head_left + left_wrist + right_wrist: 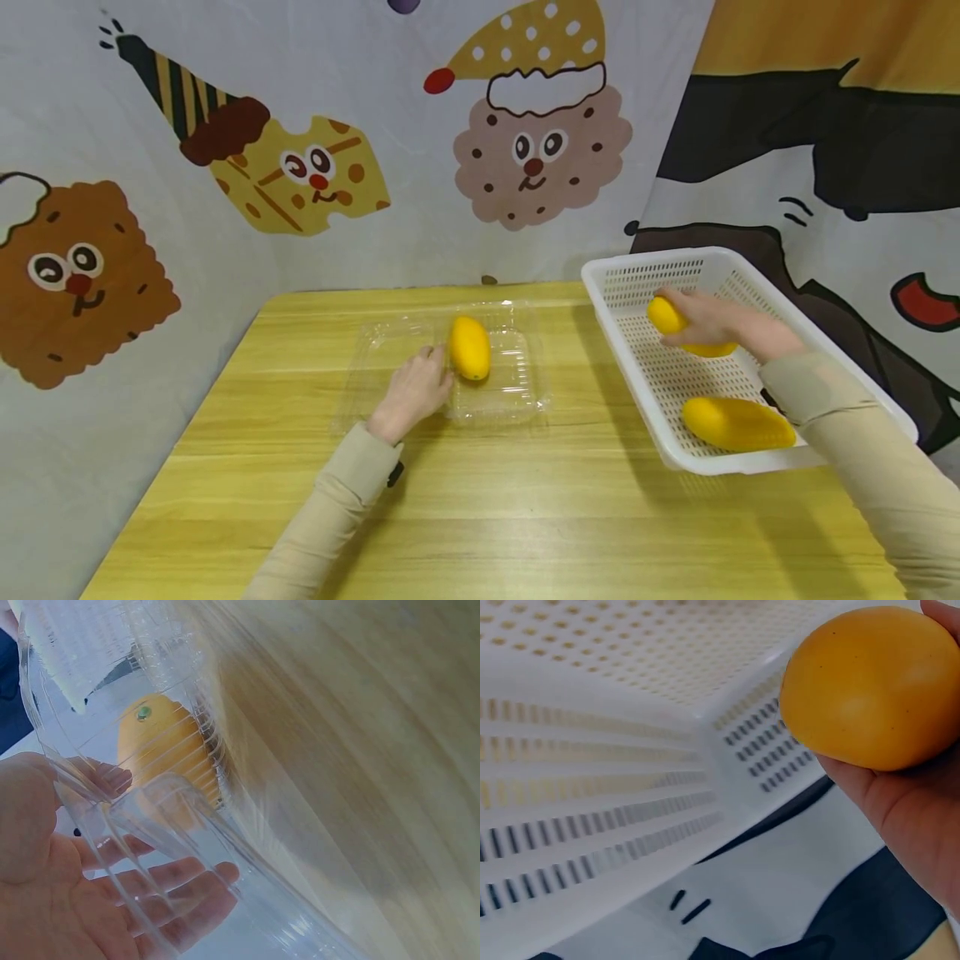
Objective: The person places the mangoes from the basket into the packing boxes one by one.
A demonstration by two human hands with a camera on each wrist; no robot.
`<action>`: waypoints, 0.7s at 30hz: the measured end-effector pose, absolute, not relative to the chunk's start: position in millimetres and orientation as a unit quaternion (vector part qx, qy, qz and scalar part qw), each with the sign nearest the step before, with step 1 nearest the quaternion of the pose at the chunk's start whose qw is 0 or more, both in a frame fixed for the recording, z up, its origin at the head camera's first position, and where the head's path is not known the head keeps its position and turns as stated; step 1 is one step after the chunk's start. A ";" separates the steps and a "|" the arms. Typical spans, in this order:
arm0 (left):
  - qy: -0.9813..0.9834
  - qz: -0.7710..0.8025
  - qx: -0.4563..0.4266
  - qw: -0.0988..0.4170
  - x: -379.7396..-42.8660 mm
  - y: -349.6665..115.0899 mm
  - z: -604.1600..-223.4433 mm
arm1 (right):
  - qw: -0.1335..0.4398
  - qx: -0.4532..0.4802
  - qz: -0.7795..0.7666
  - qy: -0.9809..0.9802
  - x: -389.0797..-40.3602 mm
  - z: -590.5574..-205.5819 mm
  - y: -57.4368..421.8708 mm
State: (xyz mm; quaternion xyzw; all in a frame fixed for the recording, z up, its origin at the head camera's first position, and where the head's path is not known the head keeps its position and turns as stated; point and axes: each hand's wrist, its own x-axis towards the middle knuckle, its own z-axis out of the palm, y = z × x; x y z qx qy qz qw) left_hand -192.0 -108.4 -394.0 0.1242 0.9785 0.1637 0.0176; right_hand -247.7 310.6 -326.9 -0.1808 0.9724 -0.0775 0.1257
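Observation:
A clear plastic clamshell container (517,404) lies unfolded on the table, with one yellow mango (470,348) in its right half. My left hand (416,387) touches the plastic near the fold, left of that mango; in the left wrist view its loosely extended fingers (169,889) show through the clear wall. Over at the right, my right hand (705,319) grips another mango (870,686) inside the white basket (637,392). Part of a further mango (708,349) shows below that hand, and one more mango (738,423) lies toward the basket's near end.
The basket has slotted walls and a raised rim, and stands on the right side of the wooden table (480,517). A cloth (420,250) printed with cartoon biscuits hangs behind the table's far edge.

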 end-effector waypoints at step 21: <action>0.978 0.166 0.124 0.015 -192.5 -108.3 -395.3 | 0.047 -0.192 -0.100 0.975 -257.2 -296.1 210.5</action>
